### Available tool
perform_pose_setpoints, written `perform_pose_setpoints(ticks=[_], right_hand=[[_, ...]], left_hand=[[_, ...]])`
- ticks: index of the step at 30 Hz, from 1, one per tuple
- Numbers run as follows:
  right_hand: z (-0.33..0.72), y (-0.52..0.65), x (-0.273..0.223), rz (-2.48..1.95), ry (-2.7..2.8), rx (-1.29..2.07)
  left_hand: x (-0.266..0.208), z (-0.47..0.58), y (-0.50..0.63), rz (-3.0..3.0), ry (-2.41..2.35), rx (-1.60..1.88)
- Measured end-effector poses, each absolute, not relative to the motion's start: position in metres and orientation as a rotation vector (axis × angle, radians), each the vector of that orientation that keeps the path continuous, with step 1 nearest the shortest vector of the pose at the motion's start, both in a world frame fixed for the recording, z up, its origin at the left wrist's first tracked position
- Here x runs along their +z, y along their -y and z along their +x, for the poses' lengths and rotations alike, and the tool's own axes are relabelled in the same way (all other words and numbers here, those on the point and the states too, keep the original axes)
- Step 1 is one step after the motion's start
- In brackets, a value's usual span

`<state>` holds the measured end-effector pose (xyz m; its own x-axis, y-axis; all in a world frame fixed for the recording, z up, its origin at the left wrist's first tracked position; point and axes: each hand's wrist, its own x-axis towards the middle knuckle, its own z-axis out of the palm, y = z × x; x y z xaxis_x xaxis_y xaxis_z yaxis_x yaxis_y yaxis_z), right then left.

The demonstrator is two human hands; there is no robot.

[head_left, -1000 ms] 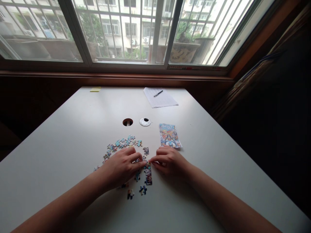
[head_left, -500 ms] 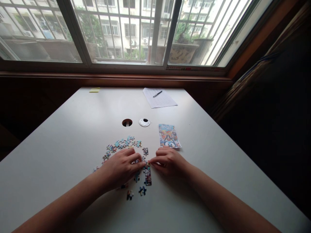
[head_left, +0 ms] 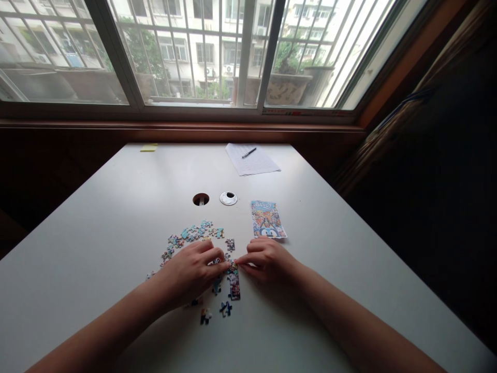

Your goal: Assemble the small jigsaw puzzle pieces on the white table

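My left hand (head_left: pixel 198 267) and my right hand (head_left: pixel 267 259) meet over a narrow strip of joined jigsaw pieces (head_left: pixel 234 287). Both are closed, thumb and forefinger pinching a small multicoloured jigsaw piece (head_left: pixel 233 267) at the strip's upper end, one from each side. Just above that lies another jigsaw piece (head_left: pixel 230 243). Loose jigsaw pieces (head_left: pixel 190 233) form an arc beyond my left hand, which hides some of them. Nearer to me lie a dark blue piece (head_left: pixel 225 309) and a dark and orange piece (head_left: pixel 205 315).
A colourful picture sheet (head_left: pixel 267 220) lies beyond my right hand. Farther off are a round cable hole (head_left: pixel 201 199), its loose cover (head_left: pixel 229 198), a paper sheet (head_left: pixel 256 165) with a pen (head_left: pixel 249 153), and yellow sticky notes (head_left: pixel 149 147). The white table (head_left: pixel 97 217) ends before a barred window.
The view has shifted slightly, so everything on the table sits a little lower and to the left. Both hands keep their pinch at the same spot on the strip.
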<state>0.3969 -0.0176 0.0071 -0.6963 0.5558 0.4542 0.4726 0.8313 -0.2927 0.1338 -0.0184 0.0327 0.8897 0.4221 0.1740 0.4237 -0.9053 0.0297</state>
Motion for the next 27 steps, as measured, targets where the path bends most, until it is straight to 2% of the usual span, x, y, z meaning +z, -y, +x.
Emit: perform_pose_setpoints(ticks=[27], right_hand=[[0.3971,0.0177,0.0072,-0.768,2.468,0.242]], left_hand=[[0.0326,0.1333,0.0181,-3.053,0.664,-0.296]])
